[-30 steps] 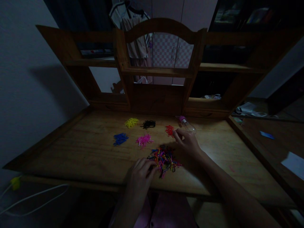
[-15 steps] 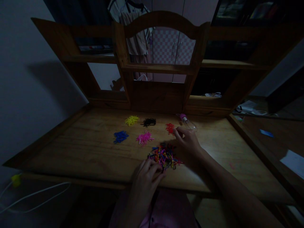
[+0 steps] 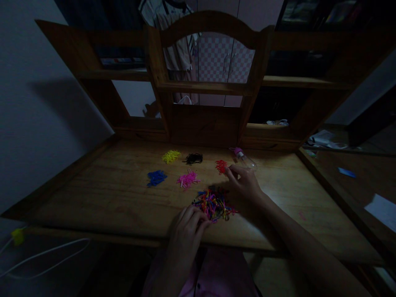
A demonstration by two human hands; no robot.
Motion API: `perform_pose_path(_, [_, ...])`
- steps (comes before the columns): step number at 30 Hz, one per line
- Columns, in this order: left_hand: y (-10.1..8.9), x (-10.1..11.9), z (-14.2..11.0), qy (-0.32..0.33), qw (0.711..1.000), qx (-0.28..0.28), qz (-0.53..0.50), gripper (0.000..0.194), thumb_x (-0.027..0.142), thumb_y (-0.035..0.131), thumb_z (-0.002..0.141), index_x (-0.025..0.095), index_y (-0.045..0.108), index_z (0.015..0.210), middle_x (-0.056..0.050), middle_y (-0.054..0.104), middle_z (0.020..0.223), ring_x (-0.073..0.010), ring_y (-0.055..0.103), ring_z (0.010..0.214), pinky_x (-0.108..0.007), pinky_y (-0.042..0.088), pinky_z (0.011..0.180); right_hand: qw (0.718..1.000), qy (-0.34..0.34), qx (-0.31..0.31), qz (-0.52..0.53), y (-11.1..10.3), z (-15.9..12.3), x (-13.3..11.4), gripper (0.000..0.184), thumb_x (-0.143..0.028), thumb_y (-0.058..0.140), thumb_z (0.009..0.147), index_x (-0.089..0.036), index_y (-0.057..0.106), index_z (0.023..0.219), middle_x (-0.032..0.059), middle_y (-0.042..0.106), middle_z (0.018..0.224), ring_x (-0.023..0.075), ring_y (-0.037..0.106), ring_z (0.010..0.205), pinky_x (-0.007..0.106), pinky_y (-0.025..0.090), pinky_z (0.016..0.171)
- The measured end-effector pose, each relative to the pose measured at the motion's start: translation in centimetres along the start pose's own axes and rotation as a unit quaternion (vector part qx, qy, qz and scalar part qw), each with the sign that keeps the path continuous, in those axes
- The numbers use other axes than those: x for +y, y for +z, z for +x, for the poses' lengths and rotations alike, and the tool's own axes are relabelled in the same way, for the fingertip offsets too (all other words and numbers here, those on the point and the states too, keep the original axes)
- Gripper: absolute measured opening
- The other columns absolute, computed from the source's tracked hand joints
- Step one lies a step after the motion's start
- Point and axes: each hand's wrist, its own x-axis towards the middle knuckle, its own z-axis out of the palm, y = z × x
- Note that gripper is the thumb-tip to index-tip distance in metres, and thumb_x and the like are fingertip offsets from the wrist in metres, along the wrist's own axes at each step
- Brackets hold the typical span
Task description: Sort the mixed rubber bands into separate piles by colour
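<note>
Head view: five single-colour piles (image 3: 188, 179), one mixed pile (image 3: 214, 204), one bottle (image 3: 246, 161); two hands (image 3: 187, 226) (image 3: 246, 182), fingers (image 3: 234, 169) bent, cannot tell if grasping.

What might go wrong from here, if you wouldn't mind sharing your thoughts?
The right hand is close beside the clear bottle, so a careless sweep could knock it.
The mixed pile sits only a small gap from the pink pile, so stray pieces might mingle.
The left hand is at the mixed pile's near side, toward the front edge of the desk, so a dragged piece could perhaps fall off.
</note>
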Motion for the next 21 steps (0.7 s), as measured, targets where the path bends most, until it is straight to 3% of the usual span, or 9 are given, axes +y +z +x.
perform_pose_path(6, [-0.1, 0.1, -0.3, -0.044, 0.997, 0.031, -0.055, 0.011, 0.024, 0.050, 0.091, 0.023, 0.057, 0.084, -0.002, 0.063, 0.091, -0.0190, 0.060, 0.091, -0.032, 0.047, 0.082, 1.000, 0.002, -0.017, 0.005, 0.1, -0.1, -0.2, 0.033, -0.035, 0.044, 0.093, -0.019, 0.052, 0.065, 0.0010, 0.052, 0.056, 0.0132, 0.047, 0.051, 0.027, 0.032, 0.055])
perform_pose_path(10, [-1.3, -0.2, 0.8, -0.103, 0.989, 0.042, -0.095, 0.012, 0.031, 0.050, 0.092, 0.023, 0.057, 0.086, 0.002, 0.066, 0.083, -0.0156, 0.064, 0.077, -0.026, 0.049, 0.069, 1.000, 0.009, -0.017, 0.010, 0.1, -0.1, -0.2, 0.032, -0.034, 0.045, 0.093, -0.019, 0.053, 0.066, 0.0015, 0.054, 0.058, 0.0131, 0.047, 0.052, 0.027, 0.032, 0.055])
perform_pose_path(13, [-2.9, -1.5, 4.4, -0.091, 0.990, 0.077, -0.074, 0.014, 0.034, 0.054, 0.088, 0.022, 0.058, 0.084, 0.002, 0.067, 0.082, -0.0153, 0.064, 0.075, -0.025, 0.048, 0.067, 1.000, 0.003, -0.018, 0.010, -0.1, -0.1, -0.2, 0.032, -0.033, 0.046, 0.093, -0.019, 0.052, 0.065, 0.0017, 0.054, 0.058, 0.0130, 0.047, 0.052, 0.026, 0.031, 0.055])
perform_pose_path(16, [-4.1, -3.7, 10.2, -0.014, 0.994, 0.102, -0.033, 0.013, 0.031, 0.054, 0.088, 0.019, 0.060, 0.088, -0.001, 0.068, 0.088, -0.0166, 0.064, 0.082, -0.027, 0.048, 0.073, 1.000, -0.004, -0.015, 0.000, -0.2, -0.1, -0.1, 0.033, -0.033, 0.045, 0.094, -0.019, 0.052, 0.065, 0.0012, 0.053, 0.057, 0.0128, 0.047, 0.052, 0.026, 0.032, 0.055])
perform_pose_path(18, [-4.5, -5.2, 14.0, 0.035, 0.998, 0.050, 0.028, 0.010, 0.025, 0.053, 0.087, 0.019, 0.060, 0.088, -0.003, 0.068, 0.088, -0.0169, 0.064, 0.082, -0.027, 0.048, 0.074, 1.000, -0.009, -0.010, -0.009, -0.3, 0.0, 0.0, 0.033, -0.033, 0.045, 0.093, -0.019, 0.051, 0.064, 0.0006, 0.052, 0.055, 0.0124, 0.047, 0.051, 0.026, 0.032, 0.055])
perform_pose_path(21, [-4.6, -6.8, 17.9, 0.049, 0.997, 0.032, 0.057, 0.007, 0.021, 0.056, 0.084, 0.018, 0.061, 0.086, -0.004, 0.068, 0.085, -0.0189, 0.064, 0.081, -0.030, 0.047, 0.075, 1.000, -0.021, 0.000, -0.020, -0.3, 0.0, 0.3, 0.033, -0.033, 0.046, 0.093, -0.019, 0.051, 0.064, 0.0001, 0.051, 0.053, 0.0121, 0.046, 0.049, 0.025, 0.032, 0.054])
